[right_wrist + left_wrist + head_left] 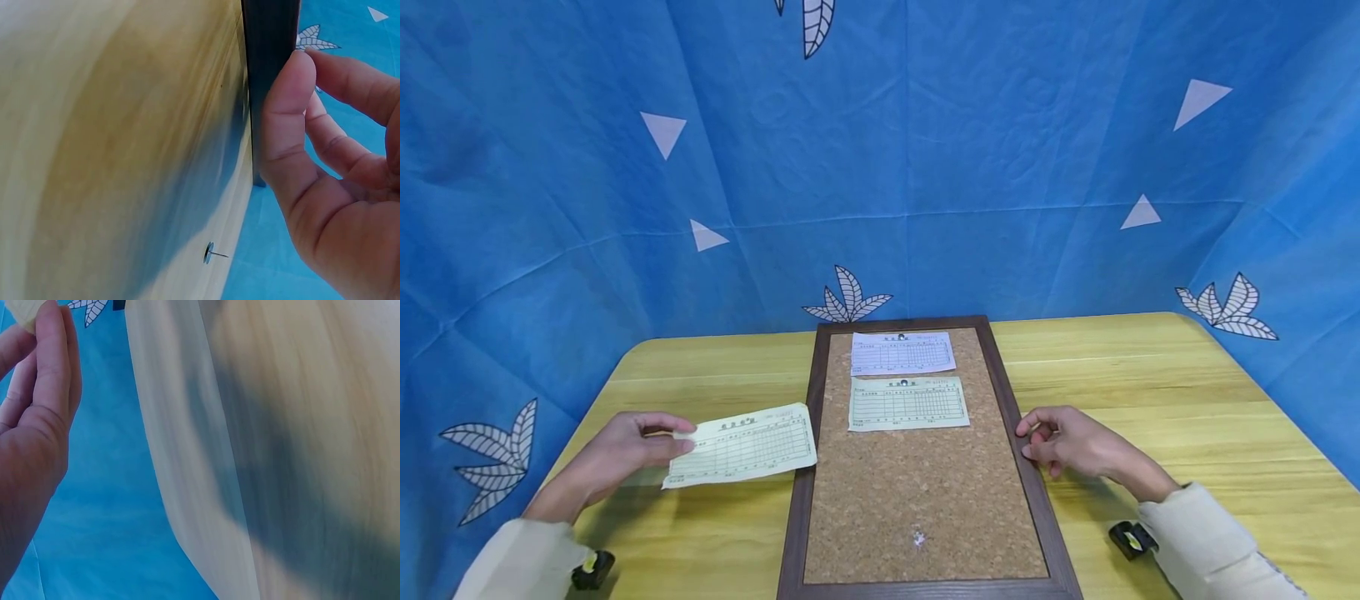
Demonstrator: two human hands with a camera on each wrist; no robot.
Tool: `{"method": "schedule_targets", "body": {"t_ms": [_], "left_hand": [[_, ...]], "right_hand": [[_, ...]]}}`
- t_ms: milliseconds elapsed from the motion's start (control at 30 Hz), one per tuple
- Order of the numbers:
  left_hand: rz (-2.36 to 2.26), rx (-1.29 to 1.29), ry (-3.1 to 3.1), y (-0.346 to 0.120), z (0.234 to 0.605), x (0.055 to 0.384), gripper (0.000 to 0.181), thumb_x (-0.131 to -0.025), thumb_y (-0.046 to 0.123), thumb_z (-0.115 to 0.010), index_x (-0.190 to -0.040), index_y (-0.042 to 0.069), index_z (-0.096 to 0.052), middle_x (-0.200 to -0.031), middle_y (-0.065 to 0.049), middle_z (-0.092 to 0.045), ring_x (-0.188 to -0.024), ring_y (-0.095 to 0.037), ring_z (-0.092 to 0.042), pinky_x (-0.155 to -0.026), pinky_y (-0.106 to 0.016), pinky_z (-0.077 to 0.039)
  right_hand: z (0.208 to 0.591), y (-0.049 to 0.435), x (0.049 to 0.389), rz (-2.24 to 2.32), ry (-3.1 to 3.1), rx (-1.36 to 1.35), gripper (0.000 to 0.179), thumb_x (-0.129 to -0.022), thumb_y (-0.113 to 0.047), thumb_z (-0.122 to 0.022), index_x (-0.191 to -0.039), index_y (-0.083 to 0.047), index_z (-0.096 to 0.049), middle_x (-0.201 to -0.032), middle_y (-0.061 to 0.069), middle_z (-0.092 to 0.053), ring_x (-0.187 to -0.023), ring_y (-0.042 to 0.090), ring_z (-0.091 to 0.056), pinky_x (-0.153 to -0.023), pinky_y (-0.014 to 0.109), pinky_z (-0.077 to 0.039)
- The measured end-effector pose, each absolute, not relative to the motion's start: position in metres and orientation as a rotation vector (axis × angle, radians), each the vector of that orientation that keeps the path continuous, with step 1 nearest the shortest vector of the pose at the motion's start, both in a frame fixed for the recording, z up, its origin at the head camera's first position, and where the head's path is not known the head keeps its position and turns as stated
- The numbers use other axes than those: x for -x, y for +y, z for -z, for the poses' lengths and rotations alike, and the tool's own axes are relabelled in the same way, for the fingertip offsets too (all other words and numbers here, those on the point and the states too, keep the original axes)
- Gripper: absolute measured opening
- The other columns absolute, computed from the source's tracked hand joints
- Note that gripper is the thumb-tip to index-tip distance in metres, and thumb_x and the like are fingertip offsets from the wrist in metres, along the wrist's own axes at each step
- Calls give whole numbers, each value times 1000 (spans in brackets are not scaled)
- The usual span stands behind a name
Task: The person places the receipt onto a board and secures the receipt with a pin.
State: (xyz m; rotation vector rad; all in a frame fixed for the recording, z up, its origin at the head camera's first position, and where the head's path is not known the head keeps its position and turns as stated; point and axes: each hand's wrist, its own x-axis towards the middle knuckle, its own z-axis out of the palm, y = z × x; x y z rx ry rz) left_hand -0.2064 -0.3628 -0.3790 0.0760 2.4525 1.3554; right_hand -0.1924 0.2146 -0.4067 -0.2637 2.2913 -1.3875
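Observation:
At the left, my left hand [638, 446] pinches the left end of a pale green receipt slip [741, 442] between thumb and fingers. The slip's right end overlaps the dark left frame of the corkboard [917, 492] in the head view. Only a corner of the slip [24, 311] shows in the left wrist view, at the fingertips. My right hand [1071, 442] is at the board's right frame edge, fingers bent and thumb tip close to the index finger [353, 78]. I cannot tell whether something small is between those tips.
A white receipt slip [902, 358] and a pale green one [908, 408] lie on the upper cork, each with a dark dot at its top. A thumbtack [210, 252] lies point-up on the wooden table [1120, 367]. A whitish spot [919, 538] marks the lower cork. Blue cloth [955, 167] surrounds the table.

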Motion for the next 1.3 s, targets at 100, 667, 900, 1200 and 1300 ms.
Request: {"method": "schedule_targets", "body": {"t_ms": [100,667,900,1200,1300], "left_hand": [[-1373,-83,2439,-359,377,207,45,-93,22,-72,-125,-8,-62,-125,-21,-62,-103,-18,-64,-86,-37,-55],[-1376,-125,2443,-341,375,212,42,-92,20,-73,-123,-8,-64,-118,-16,-66,-98,-18,-65,-81,-39,-55],[-1413,-147,2411,-334,375,212,41,-93,19,-73,-122,-8,-64,-119,-17,-66,-102,-21,-65,-83,-40,-54],[-1441,-171,2388,-319,374,215,40,-92,20,-73,-121,-7,-65,-123,-18,-64,-108,-26,-64,-84,-42,-54],[-1437,-174,2402,-314,375,216,40,-92,20,-74,-120,-7,-66,-121,-18,-65,-108,-28,-63,-84,-41,-54]], "right_hand": [[406,214,193,1382,2304,267,21,-94,0,-61,-113,8,-57,-82,9,-53,-65,19,-52,-55,33,-50],[401,202,195,1402,2311,301,16,-96,-2,-62,-108,8,-60,-82,8,-56,-70,19,-54,-57,32,-52],[397,196,196,1411,2327,322,16,-97,-6,-63,-107,8,-62,-81,8,-58,-69,18,-54,-55,30,-51],[395,186,197,1396,2353,354,17,-98,-8,-63,-106,7,-63,-81,10,-61,-70,20,-57,-56,31,-52],[394,184,197,1393,2361,368,16,-98,-8,-63,-104,7,-63,-80,10,-61,-69,20,-57,-56,31,-53]]}}
